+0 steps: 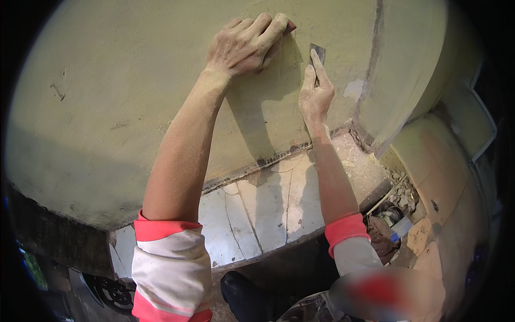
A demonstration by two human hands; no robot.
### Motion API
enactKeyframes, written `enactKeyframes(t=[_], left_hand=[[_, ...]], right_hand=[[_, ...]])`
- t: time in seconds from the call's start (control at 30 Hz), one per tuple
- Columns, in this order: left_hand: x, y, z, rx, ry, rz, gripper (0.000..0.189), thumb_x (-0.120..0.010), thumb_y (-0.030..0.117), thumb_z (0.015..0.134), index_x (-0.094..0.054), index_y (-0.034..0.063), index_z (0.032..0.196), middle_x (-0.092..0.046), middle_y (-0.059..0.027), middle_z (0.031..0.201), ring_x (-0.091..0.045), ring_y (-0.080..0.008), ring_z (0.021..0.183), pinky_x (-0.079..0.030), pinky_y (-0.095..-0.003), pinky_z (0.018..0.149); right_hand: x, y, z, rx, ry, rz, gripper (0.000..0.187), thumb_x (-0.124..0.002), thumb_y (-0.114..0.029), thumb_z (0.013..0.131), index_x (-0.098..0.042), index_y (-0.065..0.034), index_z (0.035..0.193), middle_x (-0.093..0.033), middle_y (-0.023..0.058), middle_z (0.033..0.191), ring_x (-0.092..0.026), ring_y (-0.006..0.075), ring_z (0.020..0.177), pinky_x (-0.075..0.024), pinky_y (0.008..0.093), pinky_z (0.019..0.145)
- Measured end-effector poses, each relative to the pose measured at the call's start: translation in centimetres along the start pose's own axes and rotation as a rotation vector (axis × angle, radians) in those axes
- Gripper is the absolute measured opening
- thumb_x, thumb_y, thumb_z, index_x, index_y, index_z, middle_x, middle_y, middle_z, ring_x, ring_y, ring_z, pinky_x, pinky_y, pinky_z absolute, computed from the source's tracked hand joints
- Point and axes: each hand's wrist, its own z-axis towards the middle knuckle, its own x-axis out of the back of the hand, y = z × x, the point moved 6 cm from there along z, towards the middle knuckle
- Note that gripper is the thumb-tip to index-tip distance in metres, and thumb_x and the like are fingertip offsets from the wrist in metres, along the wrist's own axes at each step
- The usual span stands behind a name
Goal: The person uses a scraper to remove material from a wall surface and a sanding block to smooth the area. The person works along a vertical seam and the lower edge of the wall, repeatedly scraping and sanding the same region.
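My left hand (249, 46), coated in pale dust, is pressed to a yellow-green plastered wall (132, 80). Its fingers curl over a reddish-brown piece, perhaps sandpaper (291, 27); only a corner shows, and the hand hides the rest. To the right and a little lower, my right hand (318, 94) grips a flat metal scraper blade (320, 51). The index finger lies along the blade, which is on or close to the wall; I cannot tell whether it touches. Both forearms cast shadows down the wall.
Below the wall runs a ledge of white tiles (257, 217) with a cracked edge. A pale patch (354, 88) marks the wall near the corner. Rubble (404, 193) and a stick (386, 196) lie at right. A black shoe (241, 292) and a wheel (112, 294) show below.
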Motion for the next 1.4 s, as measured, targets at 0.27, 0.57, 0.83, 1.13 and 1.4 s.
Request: enactKeyframes(t=[0.27, 0.57, 0.83, 1.13, 1.4], left_hand=[[0.4, 0.0, 0.5, -0.006, 0.04, -0.013, 0.041, -0.065, 0.026, 0.095, -0.05, 0.0236, 0.134, -0.064, 0.0037, 0.095, -0.069, -0.0138, 0.077, -0.054, -0.0316, 0.07], [0.2, 0.5, 0.9, -0.014, 0.101, -0.021, 0.032, -0.061, 0.025, 0.099, -0.054, 0.0216, 0.131, -0.064, 0.0037, 0.09, -0.065, -0.0128, 0.071, -0.051, -0.0303, 0.064], [0.2, 0.3, 0.7, -0.037, 0.1, 0.034, 0.027, -0.061, 0.026, 0.1, -0.059, 0.0197, 0.126, -0.064, 0.0039, 0.088, -0.062, -0.0135, 0.066, -0.048, -0.029, 0.061], [0.4, 0.4, 0.9, -0.031, 0.104, -0.009, 0.03, -0.059, 0.025, 0.101, -0.059, 0.0173, 0.13, -0.066, 0.0015, 0.089, -0.064, -0.0147, 0.067, -0.048, -0.0303, 0.062], [0.7, 0.2, 1.2, -0.022, 0.098, 0.035, 0.029, -0.058, 0.024, 0.101, -0.06, 0.0185, 0.129, -0.068, 0.0014, 0.09, -0.067, -0.0151, 0.071, -0.048, -0.0317, 0.063]], right_hand=[[1.1, 5.3, -8.1, -0.211, -0.008, -0.028, 0.04, -0.051, -0.016, 0.108, -0.056, -0.0044, 0.146, -0.064, 0.0142, 0.141, -0.062, 0.0195, 0.126, -0.0469, 0.0321, 0.105], [1.2, 6.6, -11.3, -0.324, -0.013, 0.029, 0.042, -0.049, -0.017, 0.108, -0.053, 0.0027, 0.146, -0.057, 0.0206, 0.146, -0.054, 0.0275, 0.137, -0.0426, 0.0358, 0.113], [0.9, 7.7, -12.4, -0.593, 0.097, 0.179, 0.041, -0.049, -0.013, 0.107, -0.054, -0.0016, 0.146, -0.057, 0.0203, 0.146, -0.056, 0.0272, 0.135, -0.0427, 0.0363, 0.113], [3.0, 8.5, -11.5, -0.515, 0.124, 0.143, 0.04, -0.051, -0.017, 0.108, -0.055, -0.0062, 0.147, -0.057, 0.0184, 0.148, -0.051, 0.031, 0.14, -0.0402, 0.0385, 0.115], [4.3, 10.1, -8.6, -0.586, 0.253, 0.101, 0.042, -0.051, -0.019, 0.109, -0.054, -0.0036, 0.147, -0.064, 0.0109, 0.125, -0.055, 0.0183, 0.113, -0.0435, 0.0332, 0.096]])
